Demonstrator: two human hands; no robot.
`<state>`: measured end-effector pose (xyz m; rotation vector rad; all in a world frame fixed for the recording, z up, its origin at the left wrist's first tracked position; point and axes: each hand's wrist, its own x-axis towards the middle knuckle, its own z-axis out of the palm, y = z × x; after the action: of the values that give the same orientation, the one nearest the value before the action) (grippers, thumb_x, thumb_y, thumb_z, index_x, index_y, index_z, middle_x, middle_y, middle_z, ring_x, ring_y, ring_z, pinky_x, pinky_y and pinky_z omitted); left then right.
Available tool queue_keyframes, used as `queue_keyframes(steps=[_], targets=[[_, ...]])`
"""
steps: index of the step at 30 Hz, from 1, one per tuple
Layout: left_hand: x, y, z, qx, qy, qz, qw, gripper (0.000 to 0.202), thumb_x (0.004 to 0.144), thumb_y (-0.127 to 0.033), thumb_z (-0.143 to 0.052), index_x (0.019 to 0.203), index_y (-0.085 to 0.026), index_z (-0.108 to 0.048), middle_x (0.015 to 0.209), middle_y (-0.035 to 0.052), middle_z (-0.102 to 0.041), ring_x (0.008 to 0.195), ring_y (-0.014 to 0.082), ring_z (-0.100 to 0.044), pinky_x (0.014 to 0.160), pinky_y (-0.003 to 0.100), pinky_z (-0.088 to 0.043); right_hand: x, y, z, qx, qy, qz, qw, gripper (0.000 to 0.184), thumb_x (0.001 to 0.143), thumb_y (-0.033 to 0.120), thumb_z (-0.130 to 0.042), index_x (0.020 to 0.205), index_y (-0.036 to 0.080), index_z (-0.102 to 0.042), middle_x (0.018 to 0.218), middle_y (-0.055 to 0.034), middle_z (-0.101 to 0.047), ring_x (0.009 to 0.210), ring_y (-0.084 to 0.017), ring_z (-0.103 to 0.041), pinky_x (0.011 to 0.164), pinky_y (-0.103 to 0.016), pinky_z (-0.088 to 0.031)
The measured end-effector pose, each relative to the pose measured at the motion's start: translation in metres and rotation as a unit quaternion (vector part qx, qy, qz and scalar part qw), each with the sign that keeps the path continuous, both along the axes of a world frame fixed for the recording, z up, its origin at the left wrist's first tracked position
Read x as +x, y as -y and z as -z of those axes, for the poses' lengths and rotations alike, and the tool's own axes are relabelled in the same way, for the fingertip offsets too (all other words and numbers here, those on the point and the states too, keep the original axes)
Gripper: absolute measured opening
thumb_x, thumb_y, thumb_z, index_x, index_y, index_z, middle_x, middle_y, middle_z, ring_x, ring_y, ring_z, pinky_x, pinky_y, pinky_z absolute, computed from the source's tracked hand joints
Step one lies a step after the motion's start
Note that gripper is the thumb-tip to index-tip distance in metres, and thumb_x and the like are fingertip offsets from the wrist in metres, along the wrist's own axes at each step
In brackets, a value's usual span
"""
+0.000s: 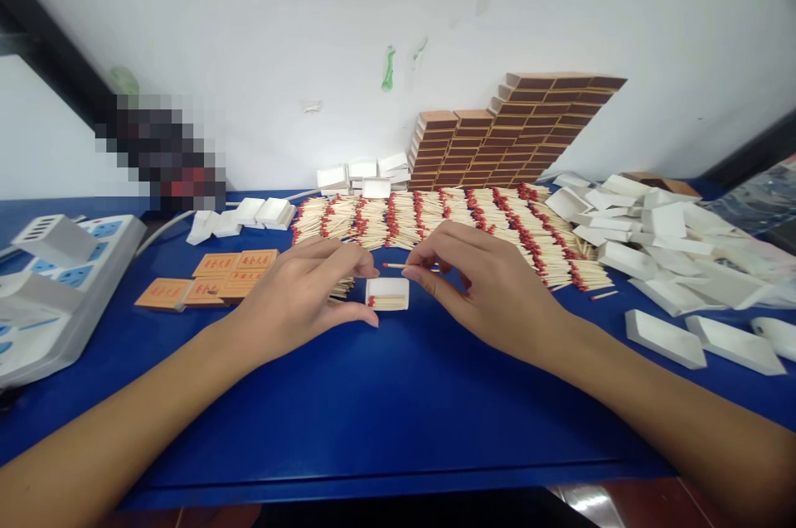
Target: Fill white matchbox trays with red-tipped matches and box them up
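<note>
My left hand curls round the left side of a small white matchbox tray on the blue table, thumb and forefinger touching its left end. The tray holds a few red-tipped matches. My right hand hovers just right of the tray and pinches a single match that sticks out leftward above it. Behind both hands lies a long row of red-tipped matches.
Orange matchbox sleeves lie at the left. Brown filled boxes are stacked against the wall. Empty white trays are heaped at the right, more white trays at the back. A grey power strip sits far left.
</note>
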<state>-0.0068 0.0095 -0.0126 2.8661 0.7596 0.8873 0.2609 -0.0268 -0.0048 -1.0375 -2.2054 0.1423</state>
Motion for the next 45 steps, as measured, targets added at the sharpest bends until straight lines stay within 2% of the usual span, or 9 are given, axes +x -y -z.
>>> queue_keyframes(steps=[10,15,20,23,26,29,32,38,45], targets=[[0.005,0.002,0.000,-0.017,-0.026,-0.029,0.999,0.054,0.086,-0.048,-0.089,0.123,-0.023,-0.058,0.113,0.0031,-0.080,0.100,0.0241,-0.076,0.085,0.034,-0.057,-0.005,0.003,0.001,-0.051,-0.033,-0.009,0.998,0.007,0.102,0.022,-0.068,0.096,0.023,-0.071,0.095,-0.0051,-0.071,0.090,-0.021,-0.066,0.082,-0.036,-0.052],[0.004,0.003,0.003,-0.015,-0.022,-0.020,0.999,0.063,0.091,-0.048,-0.084,0.140,-0.024,-0.053,0.118,0.0033,-0.082,0.113,0.0253,-0.076,0.097,0.036,-0.057,-0.009,0.002,0.013,-0.049,-0.040,-0.032,0.997,0.007,0.100,0.017,-0.070,0.097,0.022,-0.074,0.106,-0.0078,-0.067,0.103,-0.023,-0.064,0.090,-0.038,-0.053],[0.004,0.004,0.005,-0.009,-0.032,-0.021,0.999,0.065,0.093,-0.052,-0.082,0.145,-0.024,-0.054,0.120,0.0043,-0.082,0.117,0.0269,-0.075,0.097,0.038,-0.057,-0.008,0.000,0.021,-0.036,0.003,-0.044,0.998,0.007,0.101,0.019,-0.068,0.100,0.021,-0.075,0.107,-0.0096,-0.068,0.109,-0.026,-0.061,0.096,-0.044,-0.052],[0.004,0.004,0.004,-0.015,-0.032,-0.024,0.999,0.067,0.093,-0.051,-0.082,0.147,-0.025,-0.054,0.117,0.0031,-0.083,0.116,0.0267,-0.076,0.097,0.038,-0.058,-0.003,-0.003,0.015,-0.016,0.015,-0.048,0.999,0.008,0.103,0.020,-0.066,0.102,0.021,-0.074,0.108,-0.0099,-0.068,0.106,-0.026,-0.061,0.094,-0.043,-0.051],[0.004,0.003,0.004,-0.024,-0.030,-0.023,0.999,0.067,0.093,-0.048,-0.083,0.148,-0.025,-0.053,0.115,0.0025,-0.083,0.114,0.0257,-0.076,0.097,0.037,-0.058,0.010,-0.011,0.008,0.006,0.029,0.007,1.000,0.005,0.102,0.020,-0.065,0.105,0.021,-0.070,0.101,-0.0086,-0.069,0.100,-0.026,-0.062,0.088,-0.043,-0.051],[0.003,0.002,0.005,-0.021,-0.025,-0.013,0.999,0.066,0.094,-0.049,-0.082,0.147,-0.025,-0.053,0.114,0.0026,-0.083,0.111,0.0251,-0.077,0.096,0.036,-0.058,0.027,-0.023,0.007,-0.028,0.088,0.043,0.995,0.011,0.099,0.027,-0.071,0.106,0.020,-0.068,0.101,-0.0091,-0.069,0.101,-0.028,-0.062,0.085,-0.043,-0.050],[0.003,0.001,0.006,-0.023,-0.029,-0.015,0.999,0.066,0.094,-0.051,-0.081,0.147,-0.024,-0.053,0.114,0.0031,-0.082,0.111,0.0257,-0.077,0.096,0.037,-0.058,0.036,-0.033,0.012,-0.079,0.133,0.030,0.987,0.011,0.100,0.031,-0.071,0.102,0.020,-0.069,0.104,-0.0100,-0.069,0.103,-0.029,-0.061,0.085,-0.042,-0.048],[0.003,0.002,0.004,-0.033,-0.037,-0.017,0.999,0.067,0.094,-0.050,-0.082,0.149,-0.025,-0.053,0.113,0.0032,-0.083,0.109,0.0257,-0.077,0.095,0.039,-0.058,0.032,-0.037,0.023,-0.102,0.144,0.025,0.984,0.021,0.107,0.027,-0.059,0.087,0.021,-0.062,0.095,-0.0090,-0.068,0.099,-0.028,-0.059,0.086,-0.041,-0.046],[0.004,0.006,0.005,-0.022,-0.031,-0.043,0.998,0.068,0.093,-0.051,-0.082,0.149,-0.025,-0.053,0.110,0.0032,-0.082,0.108,0.0267,-0.077,0.092,0.038,-0.058,0.012,-0.016,0.012,-0.051,0.086,0.027,0.995,0.012,0.106,0.026,-0.062,0.096,0.021,-0.063,0.100,-0.0090,-0.068,0.100,-0.027,-0.060,0.085,-0.039,-0.048]])
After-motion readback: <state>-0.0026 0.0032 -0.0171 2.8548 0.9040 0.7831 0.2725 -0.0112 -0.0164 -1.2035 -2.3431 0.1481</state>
